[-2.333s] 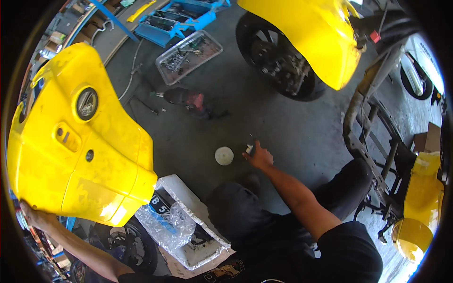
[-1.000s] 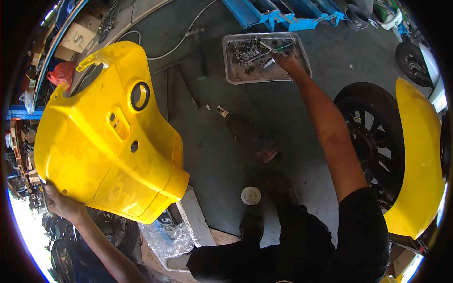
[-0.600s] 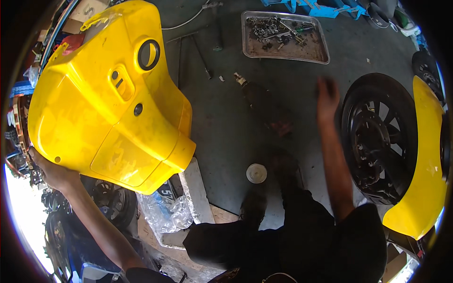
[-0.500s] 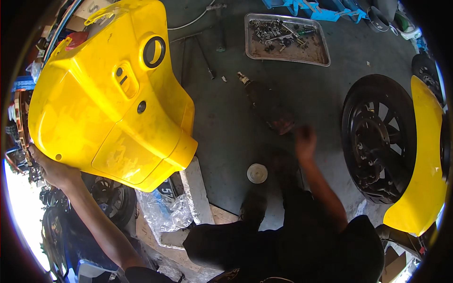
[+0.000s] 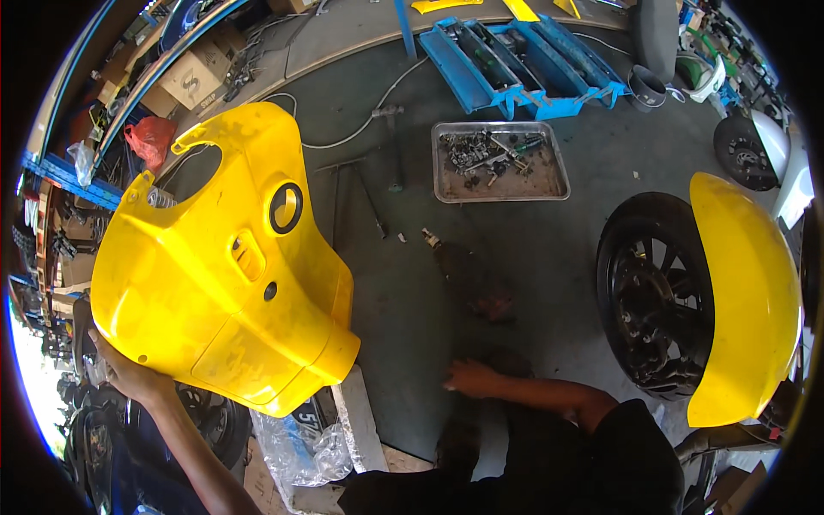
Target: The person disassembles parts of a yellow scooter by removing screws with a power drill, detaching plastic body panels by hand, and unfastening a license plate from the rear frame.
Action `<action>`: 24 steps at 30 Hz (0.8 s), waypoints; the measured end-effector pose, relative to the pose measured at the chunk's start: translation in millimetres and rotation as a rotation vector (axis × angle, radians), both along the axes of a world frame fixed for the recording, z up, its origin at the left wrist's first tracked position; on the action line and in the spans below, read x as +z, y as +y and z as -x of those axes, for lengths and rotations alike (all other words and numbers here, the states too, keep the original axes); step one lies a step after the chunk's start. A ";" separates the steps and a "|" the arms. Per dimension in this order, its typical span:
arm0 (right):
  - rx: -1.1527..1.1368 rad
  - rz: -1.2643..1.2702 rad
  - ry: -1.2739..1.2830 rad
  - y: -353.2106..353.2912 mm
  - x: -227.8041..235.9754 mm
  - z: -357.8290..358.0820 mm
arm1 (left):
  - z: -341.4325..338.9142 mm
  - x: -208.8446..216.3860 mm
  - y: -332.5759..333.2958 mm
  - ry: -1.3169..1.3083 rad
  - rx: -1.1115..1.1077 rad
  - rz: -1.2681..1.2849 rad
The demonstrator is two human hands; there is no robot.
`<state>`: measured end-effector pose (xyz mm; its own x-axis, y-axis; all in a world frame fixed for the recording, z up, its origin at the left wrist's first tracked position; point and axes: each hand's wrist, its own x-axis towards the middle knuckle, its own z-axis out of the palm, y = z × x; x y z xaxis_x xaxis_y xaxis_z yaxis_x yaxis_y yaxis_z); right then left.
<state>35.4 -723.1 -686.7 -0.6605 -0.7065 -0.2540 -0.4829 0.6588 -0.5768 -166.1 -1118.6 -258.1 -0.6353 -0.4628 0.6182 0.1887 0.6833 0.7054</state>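
Yellow body panel [image 5: 232,287], head view, stands at the person's left, its long axis sloping from the broad end at upper left to the narrow end at lower right. The left hand [image 5: 129,369] is the nearer one, grasping the panel's lower left edge, with its fingertips partly hidden. From the right hand [image 5: 472,378] the panel lies to the left, the two apart; that hand is low in front of the body with its fingers bent, and whether it holds anything cannot be told. Nearest beyond it is a dark tool with a reddish end [image 5: 493,307]. Containers: a metal tray [image 5: 506,198] bearing loose fasteners and hand tools [image 5: 472,156]; a blue toolbox [image 5: 560,109], its compartments spread, with tools inside; a white box [image 5: 365,425] containing clear wrapping [image 5: 319,457] and a dark plate.
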 end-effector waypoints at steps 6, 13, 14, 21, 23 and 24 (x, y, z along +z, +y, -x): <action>-1.238 0.065 0.313 131.6 38.3 -37.9 | -8.3 -13.8 -30.4 -0.104 0.288 0.595; -1.169 -0.489 -0.275 141.6 123.9 -102.7 | -1.5 2.3 -0.3 0.112 -0.012 -0.344; -1.188 -0.241 -0.172 144.7 115.9 -84.6 | -0.2 -0.2 -2.9 0.071 0.027 -0.301; -0.951 0.597 0.254 93.4 208.6 126.3 | 3.7 2.6 33.3 0.133 -0.001 -0.331; -0.893 0.345 0.212 73.8 223.6 141.0 | -0.3 -1.0 23.4 0.134 -0.023 -0.203; -0.832 0.081 0.162 69.2 226.8 146.2 | -2.2 -0.9 22.5 0.100 0.040 -0.075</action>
